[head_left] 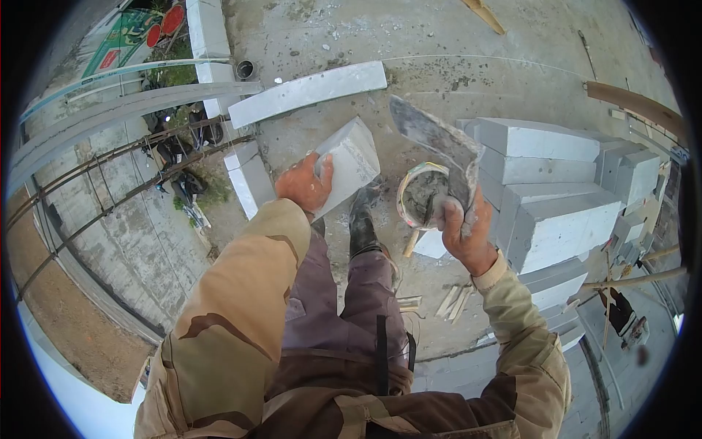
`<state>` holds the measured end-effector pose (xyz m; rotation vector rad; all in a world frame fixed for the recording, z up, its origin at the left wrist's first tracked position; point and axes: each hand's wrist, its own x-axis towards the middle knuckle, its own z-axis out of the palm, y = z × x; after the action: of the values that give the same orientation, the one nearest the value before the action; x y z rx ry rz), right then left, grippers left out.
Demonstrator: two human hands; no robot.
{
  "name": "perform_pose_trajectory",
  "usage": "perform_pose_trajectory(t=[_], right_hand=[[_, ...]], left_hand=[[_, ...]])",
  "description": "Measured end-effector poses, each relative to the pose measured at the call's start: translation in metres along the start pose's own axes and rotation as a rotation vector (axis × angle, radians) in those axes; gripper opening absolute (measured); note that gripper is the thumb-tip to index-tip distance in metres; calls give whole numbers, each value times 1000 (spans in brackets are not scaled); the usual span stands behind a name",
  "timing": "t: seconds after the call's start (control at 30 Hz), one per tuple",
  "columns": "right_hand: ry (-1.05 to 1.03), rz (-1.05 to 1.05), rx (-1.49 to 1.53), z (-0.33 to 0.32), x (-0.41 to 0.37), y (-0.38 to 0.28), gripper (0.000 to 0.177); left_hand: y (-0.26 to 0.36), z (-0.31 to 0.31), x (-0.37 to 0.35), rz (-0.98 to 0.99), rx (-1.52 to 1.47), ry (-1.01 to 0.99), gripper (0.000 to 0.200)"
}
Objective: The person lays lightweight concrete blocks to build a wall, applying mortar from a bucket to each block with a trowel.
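Observation:
My left hand [305, 184] is closed on a pale aerated concrete block [351, 162], which is tilted above the floor in front of my legs. My right hand [466, 230] grips a grey trowel [437, 135], its broad blade smeared with mortar and pointing up and to the left. Just left of that hand stands a round bucket [404, 192] with grey mortar inside; the hand covers part of its rim. Fingers and palm hide the trowel's handle.
A row of laid blocks [307, 91] runs ahead of me. Stacked white blocks [541, 161] stand on the right. Steel rebar [95, 208] and a drop to a lower paved area lie left. Wood offcuts [455, 301] are on the floor near my legs. A small dark pot [245, 70] sits farther off.

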<state>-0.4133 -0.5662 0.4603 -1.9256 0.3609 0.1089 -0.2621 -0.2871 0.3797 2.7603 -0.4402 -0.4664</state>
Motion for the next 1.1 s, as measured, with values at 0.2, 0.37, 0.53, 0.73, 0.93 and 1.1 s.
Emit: perform_pose_trajectory(t=[0.2,0.37,0.53,0.73,0.93,1.1], right_hand=[[-87,-98,-345,34,6,71,47],[54,173,100,4,6,7,46],[-193,108,-189,15,30,26,48],[275,-222,-112,21,7,19,48],[-140,51,-228,18,37,22,39],[340,-234,-55,27,15,7,40]], left_hand=[[-2,6,12,35,18,47,43],[6,-7,5,-66,7,-104,45],[7,3,6,30,59,22,36],[7,0,1,-42,90,-71,40],[3,6,0,22,66,3,42],[12,-3,2,-64,76,-110,43]])
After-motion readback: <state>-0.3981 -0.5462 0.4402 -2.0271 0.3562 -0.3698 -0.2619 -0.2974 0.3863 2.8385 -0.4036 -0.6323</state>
